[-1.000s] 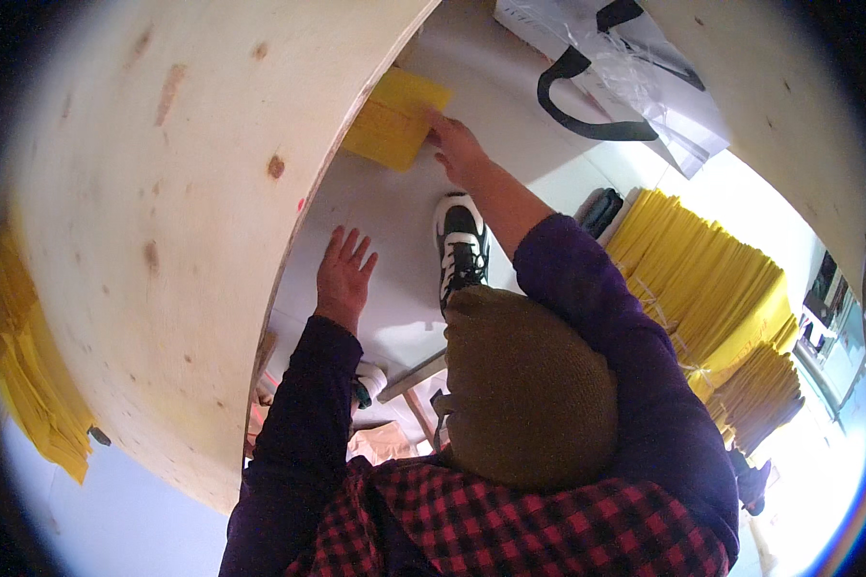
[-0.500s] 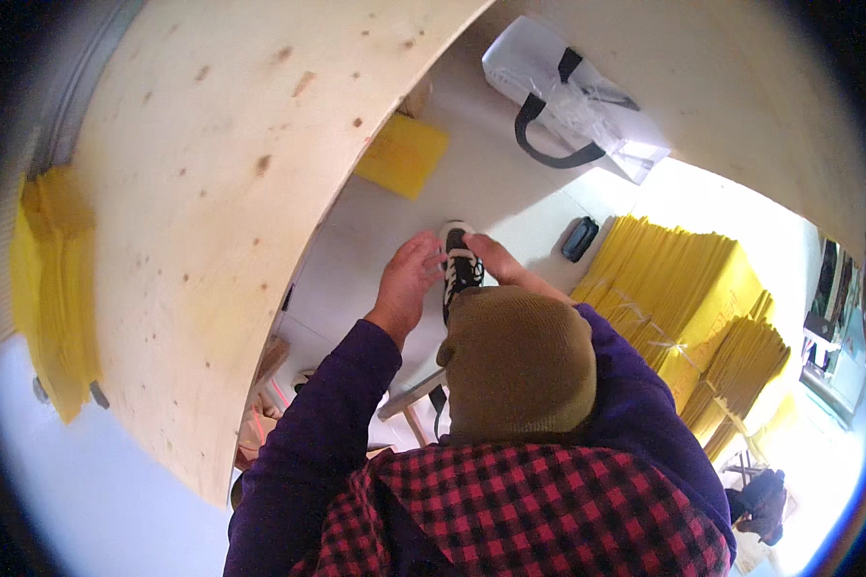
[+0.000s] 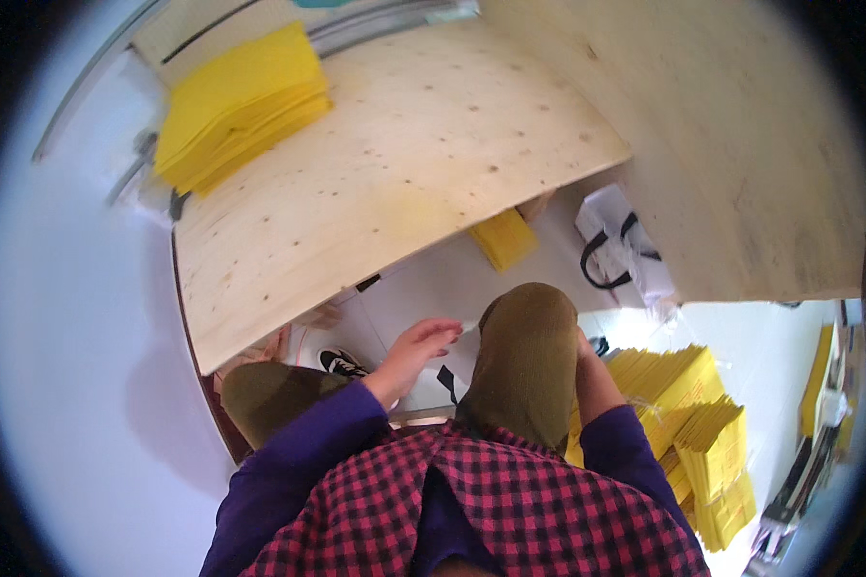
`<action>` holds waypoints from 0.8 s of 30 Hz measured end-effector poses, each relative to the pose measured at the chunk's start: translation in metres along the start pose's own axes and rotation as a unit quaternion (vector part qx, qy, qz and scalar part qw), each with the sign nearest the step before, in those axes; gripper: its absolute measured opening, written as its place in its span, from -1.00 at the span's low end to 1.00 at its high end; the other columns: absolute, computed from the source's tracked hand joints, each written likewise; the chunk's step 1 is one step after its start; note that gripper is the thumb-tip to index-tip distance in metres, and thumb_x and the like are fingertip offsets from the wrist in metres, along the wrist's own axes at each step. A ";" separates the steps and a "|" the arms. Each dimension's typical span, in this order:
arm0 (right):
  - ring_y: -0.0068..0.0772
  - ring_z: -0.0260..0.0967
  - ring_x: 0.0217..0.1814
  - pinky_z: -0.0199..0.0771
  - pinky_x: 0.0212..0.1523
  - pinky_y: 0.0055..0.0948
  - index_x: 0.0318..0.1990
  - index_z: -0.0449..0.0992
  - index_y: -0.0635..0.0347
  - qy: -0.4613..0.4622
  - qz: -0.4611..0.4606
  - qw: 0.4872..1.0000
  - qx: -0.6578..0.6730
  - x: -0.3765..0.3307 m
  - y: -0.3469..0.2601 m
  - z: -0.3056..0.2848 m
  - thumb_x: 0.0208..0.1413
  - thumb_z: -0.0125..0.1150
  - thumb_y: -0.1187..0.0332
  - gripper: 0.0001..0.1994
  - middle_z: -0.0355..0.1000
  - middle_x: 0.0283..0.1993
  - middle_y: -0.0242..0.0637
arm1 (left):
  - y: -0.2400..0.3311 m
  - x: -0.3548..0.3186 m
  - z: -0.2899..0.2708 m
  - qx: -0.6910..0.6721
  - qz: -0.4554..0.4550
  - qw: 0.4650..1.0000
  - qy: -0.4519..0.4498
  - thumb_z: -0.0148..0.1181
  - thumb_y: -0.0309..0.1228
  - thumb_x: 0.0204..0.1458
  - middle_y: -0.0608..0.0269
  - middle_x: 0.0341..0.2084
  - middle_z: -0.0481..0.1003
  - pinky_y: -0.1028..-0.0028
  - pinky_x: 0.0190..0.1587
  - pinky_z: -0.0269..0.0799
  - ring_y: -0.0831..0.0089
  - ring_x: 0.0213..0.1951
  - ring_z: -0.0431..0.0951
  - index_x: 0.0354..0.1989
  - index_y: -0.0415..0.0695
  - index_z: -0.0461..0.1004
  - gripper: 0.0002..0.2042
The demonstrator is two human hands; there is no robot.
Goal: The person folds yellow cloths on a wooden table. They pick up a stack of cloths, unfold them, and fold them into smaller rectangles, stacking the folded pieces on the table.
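My left hand (image 3: 419, 354) is beside my raised right knee (image 3: 527, 351), in olive-brown trousers, with its fingers stretched out toward the knee and nothing visible in them. My right forearm (image 3: 598, 387) runs along the outer side of the same knee. The knee hides most of my right hand, its fingers included. Near my left hand, a black sneaker with white laces (image 3: 341, 363) rests on the floor on my left foot. The other shoe is out of sight behind the knee.
A plywood tabletop (image 3: 404, 183) spans ahead, with a stack of yellow sheets (image 3: 245, 111) at its far left. Beneath it lie a yellow packet (image 3: 505, 240) and a white bag (image 3: 645, 274) with black handles. Tied yellow bundles (image 3: 707, 447) stand at my right; a wooden panel (image 3: 731, 163) rises behind.
Both hands have come away from the sneaker on my right foot and drawn back along the knee. The view has tilted up, showing more of the tabletop and both knees.
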State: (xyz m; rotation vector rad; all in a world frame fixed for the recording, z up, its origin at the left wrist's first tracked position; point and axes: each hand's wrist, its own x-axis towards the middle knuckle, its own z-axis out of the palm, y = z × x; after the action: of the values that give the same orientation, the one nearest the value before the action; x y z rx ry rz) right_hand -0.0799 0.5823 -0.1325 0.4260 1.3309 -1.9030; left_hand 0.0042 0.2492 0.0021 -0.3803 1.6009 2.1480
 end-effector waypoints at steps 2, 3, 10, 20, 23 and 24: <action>-0.25 0.32 0.15 0.27 0.17 -0.32 0.14 0.38 0.28 0.048 -0.022 0.999 -0.009 -0.023 -0.019 0.026 0.24 -0.07 -0.09 -0.41 0.38 0.13 -0.17 | -0.004 -0.040 -0.025 -0.011 0.040 0.998 0.036 0.05 -0.31 0.20 0.21 -0.04 0.49 0.45 0.04 0.33 0.45 0.01 0.44 0.05 -0.19 0.42 -0.69; -0.25 0.31 0.16 0.26 0.18 -0.31 0.15 0.37 0.27 0.077 -0.045 0.996 -0.019 -0.036 -0.032 0.039 0.25 -0.08 -0.08 -0.42 0.38 0.14 -0.17 | -0.006 -0.058 -0.038 -0.011 0.066 0.996 0.053 0.04 -0.31 0.20 0.21 -0.05 0.49 0.46 0.02 0.34 0.45 -0.01 0.45 0.04 -0.20 0.43 -0.69; -0.39 0.27 0.15 0.20 0.20 -0.42 0.15 0.36 0.25 0.045 -0.249 0.946 -0.204 -0.088 -0.084 0.153 0.30 -0.12 0.03 -0.51 0.36 0.13 -0.24 | -0.020 -0.150 -0.111 -0.040 0.228 0.953 0.198 0.06 -0.37 0.18 0.22 -0.19 0.54 0.53 -0.10 0.35 0.53 -0.15 0.48 -0.09 -0.25 0.47 -0.76; -0.34 0.36 0.08 0.28 0.12 -0.42 0.02 0.46 0.24 0.079 -0.432 0.776 -0.452 -0.051 -0.123 0.286 0.15 0.16 0.26 -0.66 0.44 0.02 -0.18 | 0.008 -0.192 -0.162 -0.068 0.355 0.873 0.327 0.06 -0.47 0.17 0.19 -0.27 0.54 0.52 -0.04 0.40 0.52 -0.20 0.50 -0.13 -0.28 0.47 -0.82; -0.26 0.35 0.11 0.28 0.14 -0.38 -0.01 0.47 0.23 0.044 -0.464 0.750 -0.469 -0.030 -0.123 0.312 0.14 0.18 0.25 -0.67 0.44 0.03 -0.15 | 0.016 -0.197 -0.168 -0.049 0.363 0.867 0.338 0.06 -0.46 0.18 0.21 -0.27 0.54 0.52 -0.04 0.40 0.53 -0.20 0.50 -0.14 -0.29 0.47 -0.82; -0.23 0.35 0.12 0.28 0.15 -0.37 -0.02 0.47 0.23 0.032 -0.477 0.741 -0.472 -0.025 -0.121 0.320 0.13 0.18 0.25 -0.68 0.44 0.03 -0.15 | 0.019 -0.200 -0.169 -0.043 0.368 0.864 0.340 0.06 -0.46 0.18 0.21 -0.27 0.54 0.52 -0.04 0.40 0.53 -0.20 0.50 -0.14 -0.29 0.47 -0.82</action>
State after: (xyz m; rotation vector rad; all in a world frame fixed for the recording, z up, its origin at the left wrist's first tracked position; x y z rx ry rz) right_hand -0.1060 0.3227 0.0904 -0.8886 2.6251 -1.5259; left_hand 0.1625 0.0484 0.0603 -0.7037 2.3221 2.8635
